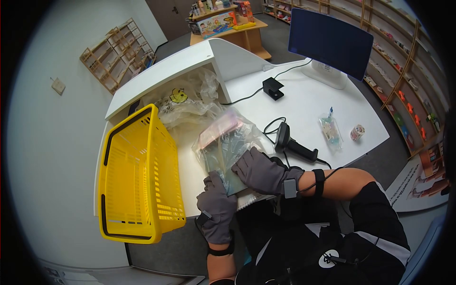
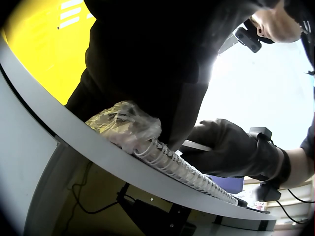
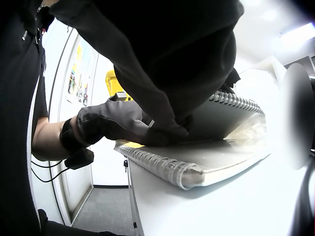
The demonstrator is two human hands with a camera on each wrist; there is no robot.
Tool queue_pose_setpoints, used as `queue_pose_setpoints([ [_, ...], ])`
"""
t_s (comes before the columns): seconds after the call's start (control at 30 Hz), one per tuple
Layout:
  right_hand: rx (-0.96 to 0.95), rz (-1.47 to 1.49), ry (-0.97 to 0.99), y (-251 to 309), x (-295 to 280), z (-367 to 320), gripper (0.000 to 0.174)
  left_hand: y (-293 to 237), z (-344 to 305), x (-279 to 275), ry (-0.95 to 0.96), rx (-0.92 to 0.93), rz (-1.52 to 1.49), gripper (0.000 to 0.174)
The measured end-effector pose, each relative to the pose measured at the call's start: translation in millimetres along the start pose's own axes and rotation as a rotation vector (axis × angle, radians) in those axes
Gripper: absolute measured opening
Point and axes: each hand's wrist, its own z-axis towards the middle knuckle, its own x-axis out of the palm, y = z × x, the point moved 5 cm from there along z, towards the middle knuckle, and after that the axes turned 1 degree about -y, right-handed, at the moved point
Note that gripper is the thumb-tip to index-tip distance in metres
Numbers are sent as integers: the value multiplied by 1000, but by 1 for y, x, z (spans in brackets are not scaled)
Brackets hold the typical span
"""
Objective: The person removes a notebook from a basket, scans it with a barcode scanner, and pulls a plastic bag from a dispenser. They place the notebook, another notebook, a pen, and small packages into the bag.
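A clear plastic bag [image 1: 245, 137] lies on the counter with a grey-green spiral notebook [image 1: 226, 153] in it; something pink [image 1: 219, 133] shows at its far end. My gloved left hand [image 1: 217, 207] grips the bag's near edge, thumb toward the notebook. On the notebook's right side, my gloved right hand [image 1: 260, 172] holds it with bent fingers, some hidden. In the right wrist view the notebook [image 3: 211, 118] is tilted up above a second spiral notebook [image 3: 165, 167], which lies flat at the counter edge. Crumpled plastic [image 2: 125, 125] covers one end of the white coil in the left wrist view.
A yellow basket [image 1: 154, 190] stands at the left, before a white shelf with more plastic bags [image 1: 190, 102]. To the right are a corded barcode scanner [image 1: 297, 147], a small packet [image 1: 330, 131], a small roll [image 1: 357, 132] and a monitor [image 1: 330, 42].
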Motion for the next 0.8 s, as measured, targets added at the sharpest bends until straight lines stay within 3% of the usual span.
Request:
queue_pose_setpoints([
  [0.8,7,22,23,1,6,0,38,5,-1,4,-51,37,-32,80],
])
